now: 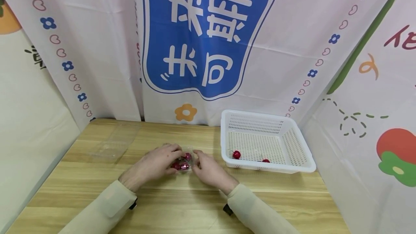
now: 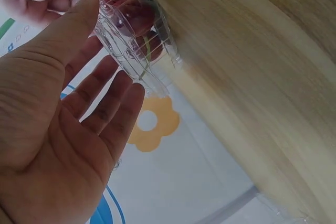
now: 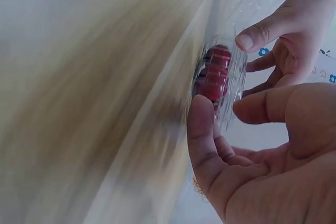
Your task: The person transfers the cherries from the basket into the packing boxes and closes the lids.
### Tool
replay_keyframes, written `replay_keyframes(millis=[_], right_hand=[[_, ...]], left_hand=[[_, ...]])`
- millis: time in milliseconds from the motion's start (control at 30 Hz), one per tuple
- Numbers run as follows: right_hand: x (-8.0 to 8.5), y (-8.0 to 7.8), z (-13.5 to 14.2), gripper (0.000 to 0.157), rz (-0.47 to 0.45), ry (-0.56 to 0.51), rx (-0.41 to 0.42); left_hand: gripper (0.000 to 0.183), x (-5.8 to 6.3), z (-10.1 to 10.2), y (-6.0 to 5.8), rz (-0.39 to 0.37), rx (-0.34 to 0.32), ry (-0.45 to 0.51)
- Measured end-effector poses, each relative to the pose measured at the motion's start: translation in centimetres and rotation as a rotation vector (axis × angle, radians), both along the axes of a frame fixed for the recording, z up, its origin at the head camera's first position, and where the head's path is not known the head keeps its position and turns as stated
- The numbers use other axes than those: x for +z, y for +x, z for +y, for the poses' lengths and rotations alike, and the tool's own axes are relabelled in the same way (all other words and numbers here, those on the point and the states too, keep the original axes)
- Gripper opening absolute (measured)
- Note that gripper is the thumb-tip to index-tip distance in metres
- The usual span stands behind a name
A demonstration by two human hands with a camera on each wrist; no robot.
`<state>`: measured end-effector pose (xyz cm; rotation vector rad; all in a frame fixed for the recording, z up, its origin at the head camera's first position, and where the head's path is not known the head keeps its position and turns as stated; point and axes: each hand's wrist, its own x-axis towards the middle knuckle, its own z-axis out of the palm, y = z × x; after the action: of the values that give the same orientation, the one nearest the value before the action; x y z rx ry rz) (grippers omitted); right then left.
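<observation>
A small clear plastic box (image 1: 184,165) with several glossy red cherries (image 2: 134,17) inside lies on the table between both hands. In the left wrist view a green stem shows through its ribbed wall. My left hand (image 1: 159,160) touches the box from the left; its thumb lies at the lid and its fingers are spread and fairly straight along the side. My right hand (image 1: 209,170) holds the box's right end, with thumb (image 3: 257,109) and index finger on either side of the edge. The lid's exact position is hard to make out.
A white perforated basket (image 1: 224,138) stands at the right, holding a cherry (image 1: 236,154) and another red cherry (image 1: 265,161) near its front wall. At the back left lies another clear plastic container (image 1: 113,143). A printed curtain (image 1: 182,107) hangs along the table's back edge.
</observation>
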<state>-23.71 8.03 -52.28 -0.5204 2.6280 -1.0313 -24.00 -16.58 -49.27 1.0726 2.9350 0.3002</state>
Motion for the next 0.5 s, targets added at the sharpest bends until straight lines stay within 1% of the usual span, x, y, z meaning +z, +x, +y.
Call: replay_keyframes(millis=[133, 233, 300, 500], right_hand=[[0.1, 0.1, -0.14, 0.073, -0.124, -0.105, -0.029], [0.16, 0.17, -0.28, 0.076, -0.191, -0.151, -0.043], [0.19, 0.17, -0.36, 0.078, -0.215, -0.166, -0.048], [0.36, 0.0, -0.49, 0.081, -0.249, -0.186, -0.051]], left_hand=[[0.061, 0.0, -0.09, -0.06, 0.006, -0.008, 0.004], [0.06, 0.01, -0.15, -0.1, 0.005, -0.01, 0.003], [0.06, -0.02, -0.17, -0.13, 0.004, -0.011, 0.004], [0.058, -0.19, -0.27, -0.15, 0.0, -0.013, 0.013]])
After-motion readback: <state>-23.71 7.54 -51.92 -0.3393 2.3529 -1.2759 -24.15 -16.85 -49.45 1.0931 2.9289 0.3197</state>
